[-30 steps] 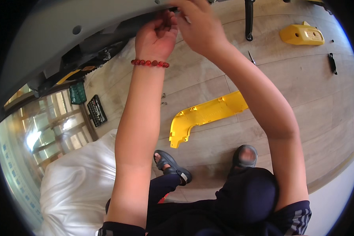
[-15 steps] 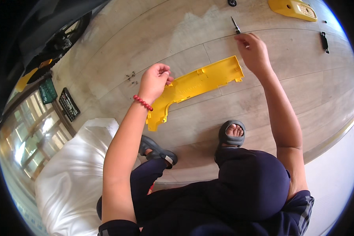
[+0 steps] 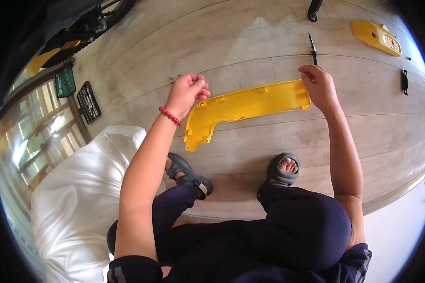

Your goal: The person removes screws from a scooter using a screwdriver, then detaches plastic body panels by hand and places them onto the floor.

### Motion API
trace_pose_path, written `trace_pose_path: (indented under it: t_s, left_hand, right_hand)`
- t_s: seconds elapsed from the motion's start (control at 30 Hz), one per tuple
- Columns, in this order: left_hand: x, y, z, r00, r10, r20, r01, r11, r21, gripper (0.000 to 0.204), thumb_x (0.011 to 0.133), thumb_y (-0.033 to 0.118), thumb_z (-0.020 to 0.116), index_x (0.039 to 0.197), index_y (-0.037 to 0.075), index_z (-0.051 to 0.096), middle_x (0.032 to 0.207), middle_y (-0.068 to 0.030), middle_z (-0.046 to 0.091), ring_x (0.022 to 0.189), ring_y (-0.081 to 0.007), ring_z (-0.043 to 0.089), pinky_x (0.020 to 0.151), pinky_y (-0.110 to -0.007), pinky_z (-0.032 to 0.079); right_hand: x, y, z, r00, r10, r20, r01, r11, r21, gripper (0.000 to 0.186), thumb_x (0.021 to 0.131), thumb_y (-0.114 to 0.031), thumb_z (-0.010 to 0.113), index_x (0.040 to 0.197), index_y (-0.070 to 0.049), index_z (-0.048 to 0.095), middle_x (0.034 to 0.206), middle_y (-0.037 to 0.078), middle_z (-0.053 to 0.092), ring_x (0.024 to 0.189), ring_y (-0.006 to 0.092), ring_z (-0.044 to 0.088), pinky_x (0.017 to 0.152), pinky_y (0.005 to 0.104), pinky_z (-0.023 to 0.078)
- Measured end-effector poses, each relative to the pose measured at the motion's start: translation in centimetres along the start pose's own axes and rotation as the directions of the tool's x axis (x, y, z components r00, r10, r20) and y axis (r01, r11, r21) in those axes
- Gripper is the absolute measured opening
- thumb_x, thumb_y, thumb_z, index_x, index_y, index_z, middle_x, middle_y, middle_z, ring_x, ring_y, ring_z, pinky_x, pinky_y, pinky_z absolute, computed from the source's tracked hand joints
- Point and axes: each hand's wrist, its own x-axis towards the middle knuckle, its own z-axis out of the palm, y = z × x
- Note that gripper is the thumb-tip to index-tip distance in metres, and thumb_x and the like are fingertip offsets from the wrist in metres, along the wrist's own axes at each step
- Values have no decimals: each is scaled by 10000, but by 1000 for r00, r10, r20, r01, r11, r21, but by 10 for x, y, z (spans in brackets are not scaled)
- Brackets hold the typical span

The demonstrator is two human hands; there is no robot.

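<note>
A yellow plastic panel with clips and ribs lies on the floor ahead of me, its narrow leg bent towards my left foot. My left hand, with a red bead bracelet at its wrist, is over the panel's left end. Its thumb and fingers are curled together; what they hold, if anything, cannot be made out. Near the panel's right end is my right hand, fingers pinched, their contents hidden. Just beyond it lies a screwdriver, tip pointing away. A few small dark pieces sit beside my left hand.
A yellow part with a grille and a black bracket lie far right. A black tool handle is at the top. Left are an open tool case, a white covered bundle and a dark wheeled vehicle.
The view has shifted, so floor things sit further right. My right hand has come nearer the panel's right end; my left hand stays by its left end.
</note>
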Motion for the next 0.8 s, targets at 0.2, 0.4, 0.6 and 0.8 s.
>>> trace_pose_path:
  t_s: [0.2,0.4,0.6,0.8]
  left_hand:
    - [1,29,-18,960,276,-41,-279,954,-107,104,865,39,597,960,12,568,840,-55,626,715,-140,632,642,-251,527]
    - [-18,39,-8,950,310,24,-291,914,-281,138,870,-4,544,1001,30,570,920,-80,634,832,-184,636,740,-290,532]
    - [-4,17,-32,968,203,-148,-199,979,46,135,857,21,572,989,-10,572,888,-99,644,784,-171,644,708,-281,540]
    - [5,-26,-73,884,327,-335,-60,789,612,125,804,94,643,890,5,623,783,-91,664,698,-159,644,648,-278,517]
  right_hand:
    - [0,-8,-1,999,15,39,-15,1000,12,188,837,-71,554,992,-7,639,937,138,632,833,248,603,765,316,477]
    - [1,-6,-2,1000,9,29,-10,1000,23,187,844,-65,538,988,2,635,933,144,630,834,256,603,771,314,476]
    - [0,-10,1,999,9,40,-11,999,53,192,836,-61,536,987,2,637,933,147,624,834,254,602,769,315,475]
    - [0,-13,0,999,-7,41,5,1000,31,190,832,-68,536,978,2,637,936,144,621,838,258,598,766,321,476]
